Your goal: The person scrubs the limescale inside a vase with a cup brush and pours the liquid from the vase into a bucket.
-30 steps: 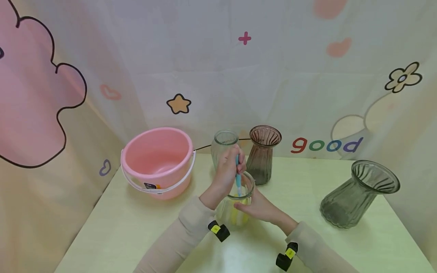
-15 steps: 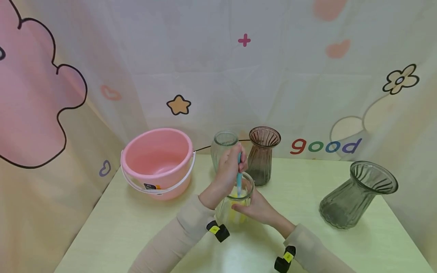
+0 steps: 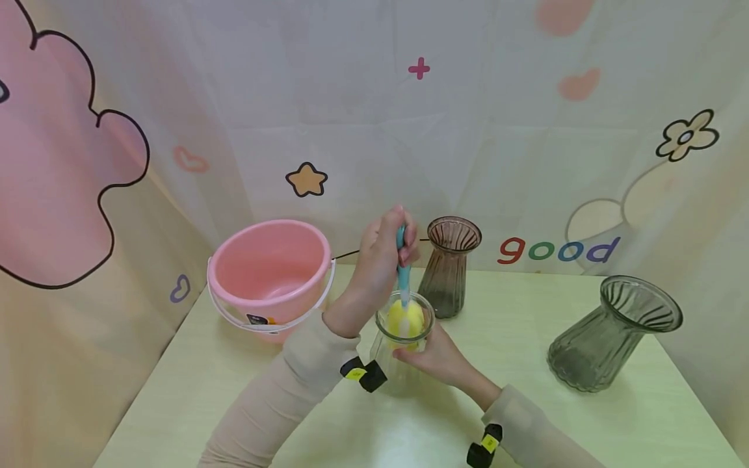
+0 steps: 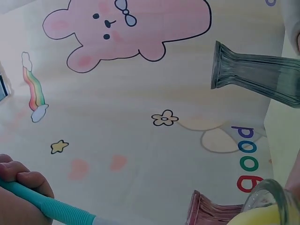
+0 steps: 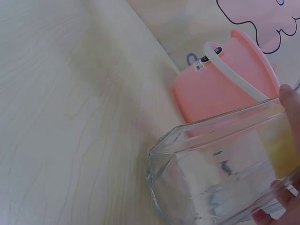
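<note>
My left hand [image 3: 383, 250] grips the blue-green handle [image 4: 65, 211] of a sponge bottle brush, which points down into a clear glass vase. The brush's yellow sponge head [image 3: 406, 318] sits inside the neck, just below the rim. My right hand [image 3: 443, 357] holds the vase [image 3: 383, 354] round its upper side, its thumb towards me. In the right wrist view, right-hand fingers [image 5: 293, 112] curl about the glass near the yellow sponge. The vase's lower part [image 5: 187, 173] shows through as clear, faceted glass with nothing but small dark reflections in it.
A pink bucket [image 3: 322, 305] with a white handle stands on the left of the pale table [image 3: 234, 403]. Behind the hands is a brownish ribbed vase [image 3: 447, 279]; a grey-green one [image 3: 597, 344] is at the right. A cartoon-print curtain [image 3: 374, 149] backs the table.
My left hand has risen with the brush, drawing the sponge up from lower in the vase to its neck. It now covers the greenish glass jar behind. My right hand keeps its hold.
</note>
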Tool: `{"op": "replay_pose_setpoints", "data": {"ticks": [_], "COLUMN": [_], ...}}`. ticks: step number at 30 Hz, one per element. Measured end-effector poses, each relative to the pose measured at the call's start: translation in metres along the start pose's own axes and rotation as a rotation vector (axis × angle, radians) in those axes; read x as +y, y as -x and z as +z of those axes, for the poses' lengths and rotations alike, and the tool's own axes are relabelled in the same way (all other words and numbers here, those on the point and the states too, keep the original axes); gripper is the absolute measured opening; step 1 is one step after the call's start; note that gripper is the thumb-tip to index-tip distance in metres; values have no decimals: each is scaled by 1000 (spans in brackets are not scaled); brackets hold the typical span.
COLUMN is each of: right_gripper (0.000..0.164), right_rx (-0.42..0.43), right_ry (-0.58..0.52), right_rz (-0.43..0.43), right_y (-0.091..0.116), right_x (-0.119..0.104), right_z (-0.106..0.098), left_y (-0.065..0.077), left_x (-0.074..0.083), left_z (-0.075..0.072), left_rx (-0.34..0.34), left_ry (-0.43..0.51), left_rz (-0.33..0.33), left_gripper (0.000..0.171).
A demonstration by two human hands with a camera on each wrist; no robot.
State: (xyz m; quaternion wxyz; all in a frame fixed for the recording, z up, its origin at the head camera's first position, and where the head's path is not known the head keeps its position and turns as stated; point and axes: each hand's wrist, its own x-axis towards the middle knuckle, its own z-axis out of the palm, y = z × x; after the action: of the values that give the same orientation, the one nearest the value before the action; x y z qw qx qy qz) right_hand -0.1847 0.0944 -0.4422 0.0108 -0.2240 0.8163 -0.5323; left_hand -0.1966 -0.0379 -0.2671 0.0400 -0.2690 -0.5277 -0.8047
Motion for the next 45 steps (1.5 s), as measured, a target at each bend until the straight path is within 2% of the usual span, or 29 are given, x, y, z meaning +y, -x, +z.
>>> {"op": "replay_pose_setpoints", "data": {"ticks": [3, 9, 16, 22, 25, 28, 32, 36, 41, 45], "right_gripper": [73, 75, 70, 75, 78, 83, 90, 89, 80, 81], "right_rx": [11, 41, 64, 93, 82, 30, -62, -123, -118, -88], "right_ry": [3, 39, 49, 70, 49, 18, 6, 2, -1, -1], "right_rz": [7, 19, 33, 34, 13, -3, 18, 48, 25, 7], "right_y": [-2, -1, -1, 0, 0, 0, 1, 1, 0, 1], "right_x": [11, 12, 12, 15, 15, 16, 16, 16, 20, 22], "right_z": [2, 2, 2, 7, 8, 7, 1, -5, -5, -4], "left_y": [2, 6, 13, 16, 17, 17, 19, 22, 25, 23], "left_x": [-5, -24, -56, -74, -76, -77, -77, -76, -73, -68], "left_z": [0, -4, -15, -25, -27, -27, -27, -24, -19, -16], "left_rx": [6, 45, 63, 53, 24, 7, 15, 36, 27, 6], "left_ry": [-15, -28, -14, -26, -54, -75, -83, -74, -63, -64], "left_rz": [13, 61, -17, -109, -118, -112, -112, -113, -88, -76], "left_gripper": [38, 37, 36, 39, 40, 41, 40, 38, 37, 37]}}
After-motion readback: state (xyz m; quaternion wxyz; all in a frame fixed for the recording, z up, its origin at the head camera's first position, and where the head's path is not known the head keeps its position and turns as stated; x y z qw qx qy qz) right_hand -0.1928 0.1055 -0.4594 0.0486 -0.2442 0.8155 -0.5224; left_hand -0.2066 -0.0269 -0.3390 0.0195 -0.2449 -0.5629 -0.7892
